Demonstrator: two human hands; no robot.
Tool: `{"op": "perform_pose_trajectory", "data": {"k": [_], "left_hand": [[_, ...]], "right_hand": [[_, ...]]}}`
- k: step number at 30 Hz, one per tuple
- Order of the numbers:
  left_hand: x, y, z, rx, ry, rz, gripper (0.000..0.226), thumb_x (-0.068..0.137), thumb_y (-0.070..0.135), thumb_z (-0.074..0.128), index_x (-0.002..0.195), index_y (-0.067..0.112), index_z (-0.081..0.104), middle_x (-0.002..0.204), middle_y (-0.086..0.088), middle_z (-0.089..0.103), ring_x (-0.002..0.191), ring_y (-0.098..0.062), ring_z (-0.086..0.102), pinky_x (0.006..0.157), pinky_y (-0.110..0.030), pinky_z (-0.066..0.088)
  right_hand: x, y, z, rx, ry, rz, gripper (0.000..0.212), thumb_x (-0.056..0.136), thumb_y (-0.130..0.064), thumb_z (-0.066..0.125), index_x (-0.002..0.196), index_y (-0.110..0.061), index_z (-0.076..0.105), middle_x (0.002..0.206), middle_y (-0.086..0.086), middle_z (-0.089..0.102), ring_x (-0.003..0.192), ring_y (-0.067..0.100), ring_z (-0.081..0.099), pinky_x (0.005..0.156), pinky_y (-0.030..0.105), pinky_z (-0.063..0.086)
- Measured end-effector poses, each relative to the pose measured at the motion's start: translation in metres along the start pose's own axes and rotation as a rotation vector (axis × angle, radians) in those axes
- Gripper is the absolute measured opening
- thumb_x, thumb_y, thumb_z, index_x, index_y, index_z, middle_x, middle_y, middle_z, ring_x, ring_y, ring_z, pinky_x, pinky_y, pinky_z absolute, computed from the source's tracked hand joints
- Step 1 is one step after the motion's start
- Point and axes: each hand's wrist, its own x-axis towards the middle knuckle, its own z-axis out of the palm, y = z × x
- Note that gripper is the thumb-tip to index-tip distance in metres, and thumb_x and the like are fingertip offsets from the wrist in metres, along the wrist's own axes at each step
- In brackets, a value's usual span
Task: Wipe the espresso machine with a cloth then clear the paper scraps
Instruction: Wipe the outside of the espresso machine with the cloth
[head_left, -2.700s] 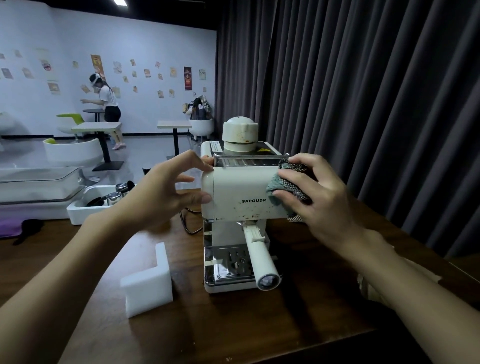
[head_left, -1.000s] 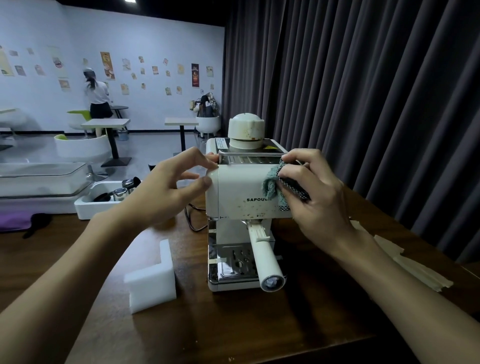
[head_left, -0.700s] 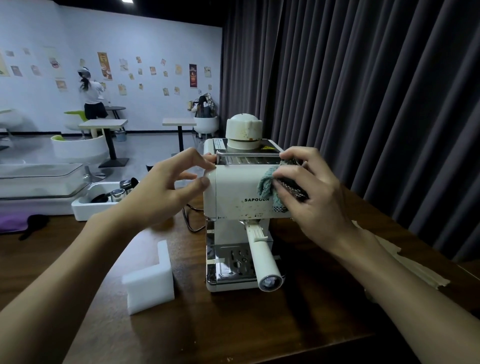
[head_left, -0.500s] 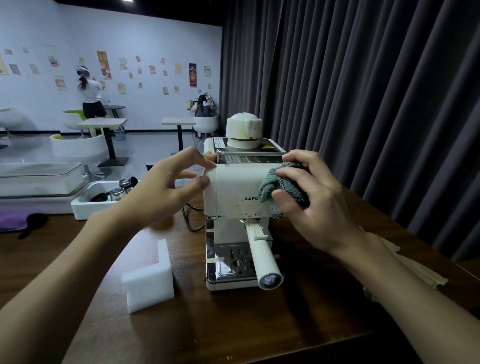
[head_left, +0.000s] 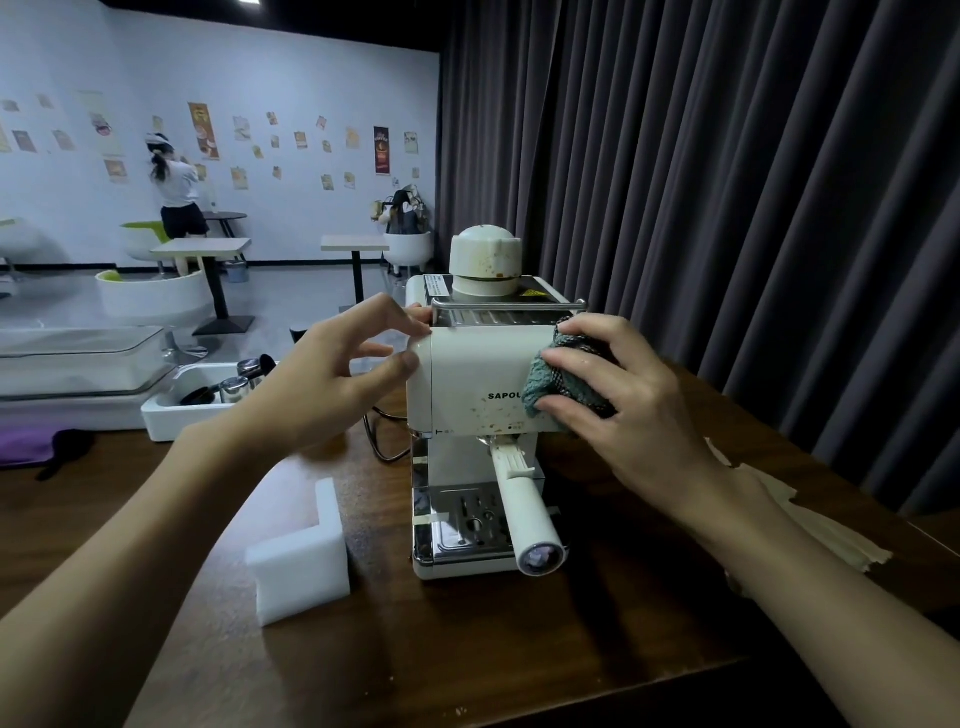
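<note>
The right hand (head_left: 623, 410) grips the bunched cloth (head_left: 566, 384), fingers curled over it. It presses the cloth on the right of the espresso machine (head_left: 467, 384) front, a little further right than half a second ago, so more of the brand lettering shows. The left hand (head_left: 332, 384), fingers loosely spread, steadies the top left corner by its fingertips. Brown specks remain, so wiping seems unfinished. Counted: one machine, one cloth, one foam block (head_left: 301, 561), and pale paper scraps (head_left: 810, 525) on the worktop (head_left: 467, 649), partly hidden, number unclear.
</note>
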Motion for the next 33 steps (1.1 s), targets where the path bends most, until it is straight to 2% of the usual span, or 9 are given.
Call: {"op": "perform_pose_trajectory", "data": {"k": [2, 5, 6, 9, 13, 16, 20, 24, 33], "left_hand": [[0.000, 0.000, 0.000, -0.005, 0.001, -0.001, 0.014, 0.089, 0.049, 0.055, 0.102, 0.047, 0.058, 0.137, 0.013, 0.060, 0.131, -0.003, 0.053, 0.108, -0.044, 0.048], [0.000, 0.001, 0.001, -0.012, 0.005, -0.003, 0.014, 0.088, 0.049, 0.055, 0.102, 0.049, 0.058, 0.137, 0.013, 0.060, 0.131, -0.003, 0.053, 0.108, -0.043, 0.048], [0.000, 0.001, 0.001, -0.007, 0.005, -0.004, 0.014, 0.088, 0.049, 0.055, 0.101, 0.050, 0.058, 0.137, 0.013, 0.060, 0.130, -0.003, 0.053, 0.108, -0.042, 0.048], [0.000, 0.000, 0.001, 0.005, 0.001, -0.007, 0.015, 0.088, 0.051, 0.055, 0.102, 0.050, 0.057, 0.137, 0.014, 0.059, 0.130, -0.002, 0.054, 0.108, -0.041, 0.048], [-0.001, 0.000, 0.000, -0.017, -0.002, 0.004, 0.016, 0.088, 0.050, 0.055, 0.103, 0.045, 0.058, 0.137, 0.015, 0.059, 0.131, -0.002, 0.053, 0.108, -0.042, 0.048], [0.000, -0.001, -0.001, -0.033, -0.011, 0.015, 0.014, 0.089, 0.050, 0.056, 0.103, 0.045, 0.058, 0.136, 0.019, 0.059, 0.132, -0.002, 0.052, 0.108, -0.042, 0.048], [0.000, -0.002, -0.001, -0.052, -0.010, 0.018, 0.016, 0.090, 0.048, 0.057, 0.105, 0.041, 0.059, 0.135, 0.017, 0.060, 0.133, -0.002, 0.051, 0.108, -0.043, 0.048], [0.000, -0.002, -0.001, -0.068, -0.019, 0.020, 0.013, 0.090, 0.048, 0.058, 0.103, 0.047, 0.060, 0.134, 0.018, 0.060, 0.133, -0.002, 0.051, 0.108, -0.042, 0.048], [0.000, 0.000, 0.000, -0.110, -0.016, 0.003, 0.015, 0.088, 0.047, 0.059, 0.101, 0.054, 0.061, 0.136, 0.017, 0.059, 0.134, -0.001, 0.050, 0.108, -0.043, 0.047]], "right_hand": [[0.002, -0.002, 0.003, 0.000, 0.021, 0.001, 0.032, 0.080, -0.010, 0.078, 0.108, 0.001, 0.069, 0.122, 0.018, 0.055, 0.115, 0.028, 0.054, 0.102, 0.037, 0.046], [0.001, -0.002, 0.003, -0.015, 0.038, 0.029, 0.029, 0.077, -0.011, 0.080, 0.103, -0.002, 0.071, 0.121, 0.022, 0.048, 0.108, 0.026, 0.051, 0.100, 0.018, 0.041], [-0.001, 0.000, 0.001, -0.038, 0.037, 0.039, 0.030, 0.077, -0.012, 0.080, 0.104, -0.004, 0.072, 0.120, 0.021, 0.048, 0.108, 0.025, 0.050, 0.098, 0.019, 0.042], [-0.007, 0.008, -0.006, -0.129, 0.079, 0.052, 0.032, 0.076, -0.015, 0.082, 0.106, -0.009, 0.073, 0.114, 0.015, 0.056, 0.104, 0.027, 0.052, 0.087, 0.037, 0.046], [-0.005, 0.004, -0.001, -0.057, 0.084, 0.013, 0.033, 0.079, -0.010, 0.078, 0.110, -0.004, 0.068, 0.110, 0.016, 0.056, 0.103, 0.028, 0.056, 0.088, 0.033, 0.049], [0.001, 0.001, 0.001, -0.023, 0.057, -0.031, 0.047, 0.076, -0.010, 0.081, 0.116, -0.005, 0.055, 0.108, 0.015, 0.058, 0.101, 0.024, 0.057, 0.092, 0.028, 0.047], [0.013, -0.009, 0.009, 0.011, 0.043, -0.103, 0.038, 0.073, -0.005, 0.083, 0.105, 0.005, 0.064, 0.104, 0.017, 0.061, 0.099, 0.029, 0.060, 0.091, 0.037, 0.050], [0.024, -0.021, 0.021, 0.072, 0.012, -0.131, 0.036, 0.073, -0.004, 0.083, 0.104, 0.004, 0.066, 0.104, 0.015, 0.062, 0.099, 0.028, 0.060, 0.090, 0.036, 0.050], [0.032, -0.033, 0.041, 0.102, -0.023, -0.223, 0.024, 0.081, -0.011, 0.078, 0.098, 0.003, 0.069, 0.106, 0.016, 0.064, 0.096, 0.032, 0.060, 0.080, 0.045, 0.048]]}}
